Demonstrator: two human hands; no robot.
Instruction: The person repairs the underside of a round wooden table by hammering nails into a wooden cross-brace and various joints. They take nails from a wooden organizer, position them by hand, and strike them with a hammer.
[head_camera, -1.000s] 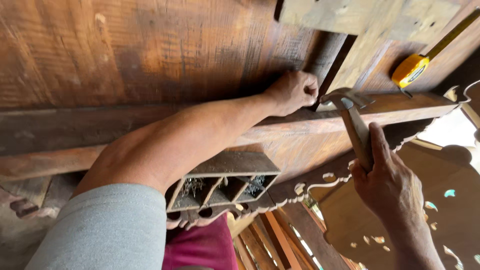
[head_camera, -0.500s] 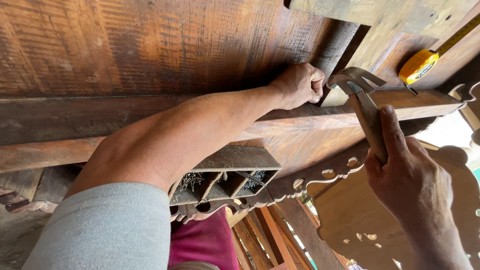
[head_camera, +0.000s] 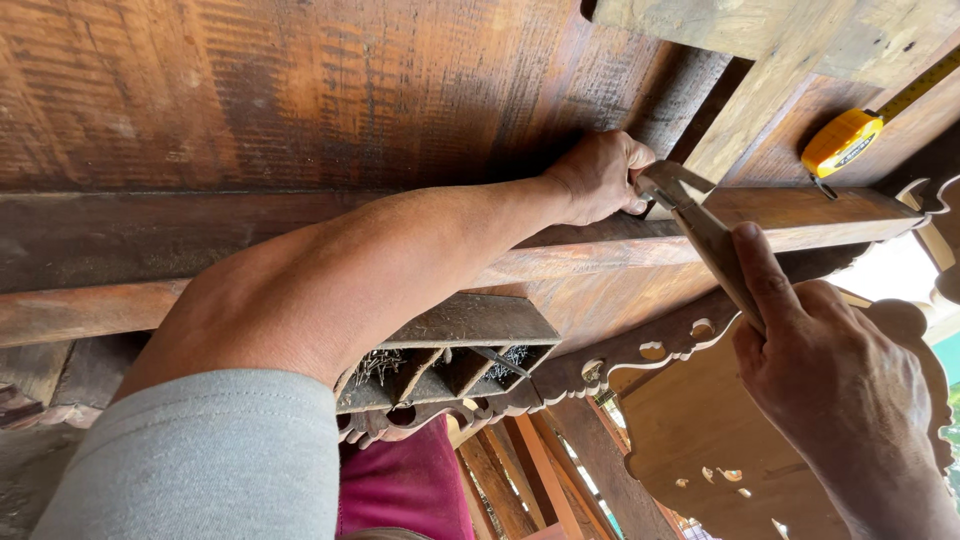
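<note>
**Hammer head set against a nail held at a wooden rail**

We begin at our left hand (head_camera: 598, 176), which is closed in a pinch against the long wooden rail (head_camera: 800, 205); the fingertips press at the point where the hammer head meets the wood. What they pinch is too small to see; we judge it to be a nail. Our right hand (head_camera: 825, 365) is wrapped around the wooden handle of the hammer (head_camera: 700, 225), thumb laid along the shaft, and the metal head lies just beside the left fingertips. We judge the step in hand to be starting a nail in the rail. The next move calls for short, light taps, with the left fingers kept clear of the head. Beyond the hands, a yellow tape measure (head_camera: 842, 142) rests on the timber above the rail, its blade drawn out toward the upper right. Below our left forearm a divided wooden tray (head_camera: 470, 325) holds nails in its compartments. Carved fretwork (head_camera: 660, 350) runs beneath the rail.
</note>
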